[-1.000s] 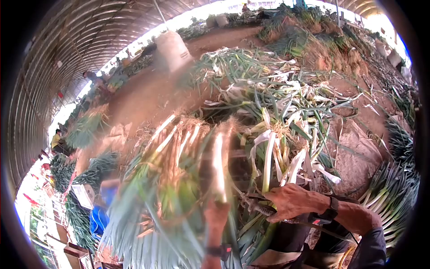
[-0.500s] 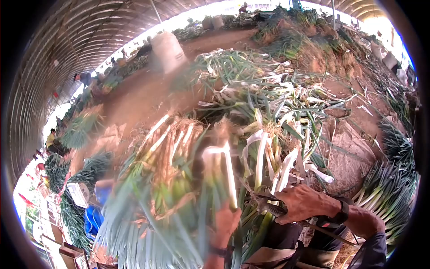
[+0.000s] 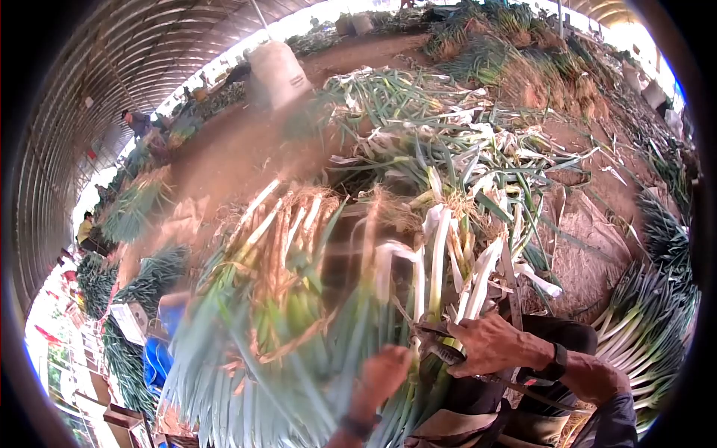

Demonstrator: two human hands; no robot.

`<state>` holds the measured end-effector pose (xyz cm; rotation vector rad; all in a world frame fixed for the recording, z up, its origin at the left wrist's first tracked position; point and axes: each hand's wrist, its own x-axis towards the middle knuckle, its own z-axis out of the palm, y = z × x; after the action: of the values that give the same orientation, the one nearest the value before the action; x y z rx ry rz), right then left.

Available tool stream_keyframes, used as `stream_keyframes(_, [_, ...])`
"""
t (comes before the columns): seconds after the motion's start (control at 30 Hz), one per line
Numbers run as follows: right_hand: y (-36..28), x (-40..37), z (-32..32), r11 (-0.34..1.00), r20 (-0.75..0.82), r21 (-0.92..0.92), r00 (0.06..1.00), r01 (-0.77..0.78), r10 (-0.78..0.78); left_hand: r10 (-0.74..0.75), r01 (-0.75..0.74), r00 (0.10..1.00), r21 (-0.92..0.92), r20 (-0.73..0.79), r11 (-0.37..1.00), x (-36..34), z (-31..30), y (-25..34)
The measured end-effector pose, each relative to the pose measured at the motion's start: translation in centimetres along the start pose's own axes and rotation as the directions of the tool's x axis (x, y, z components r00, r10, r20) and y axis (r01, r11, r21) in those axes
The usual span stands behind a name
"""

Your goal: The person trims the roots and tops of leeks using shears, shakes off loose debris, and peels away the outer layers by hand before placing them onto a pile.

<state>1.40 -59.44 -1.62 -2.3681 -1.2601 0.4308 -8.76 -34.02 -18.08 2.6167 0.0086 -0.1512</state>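
My left hand (image 3: 382, 375), smeared by motion, is low over the green leaves of a heap of spring onions (image 3: 299, 299); its fingers do not show sharply. Closed around a dark thin-tipped tool (image 3: 442, 349), my right hand (image 3: 494, 345) is close over my lap; I cannot tell what kind of tool it is. Just beyond that hand, several peeled white spring onions (image 3: 438, 261) lie with their roots pointing away from me. Between the two groups, one brown-skinned onion stalk (image 3: 370, 231) appears blurred.
Stripped leaves and skins (image 3: 448, 142) are piled ahead. A white sack (image 3: 278, 73) stands beyond on the dirt floor. More spring onions (image 3: 635, 321) lie at right. A blue container (image 3: 157, 362) is at left. Two people (image 3: 138, 123) work far left.
My left hand has moved slightly down and away from the white stalk it gripped. A white stalk now lies beside the others at right. My right hand has shifted slightly left.
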Motion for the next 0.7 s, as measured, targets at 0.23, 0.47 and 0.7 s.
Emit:
stream_keyframes(0.23, [-1.1,-0.3,-0.2,0.994,-0.024,0.103,1.000,0.022,-0.020,-0.208,0.317,0.874,0.190,-0.438,0.929,7.4,-4.0,-7.2])
stream_keyframes(0.47, [-1.1,0.6,0.0,0.996,0.058,0.017,0.995,-0.086,0.085,-0.330,0.323,0.915,-0.066,-0.231,0.944,9.8,-4.6,-10.1])
stream_keyframes(0.7, [-2.3,1.1,-0.1,0.959,0.014,0.278,0.998,-0.064,0.063,-0.372,0.368,0.922,-0.057,-0.108,0.928,7.0,-10.4,-4.3])
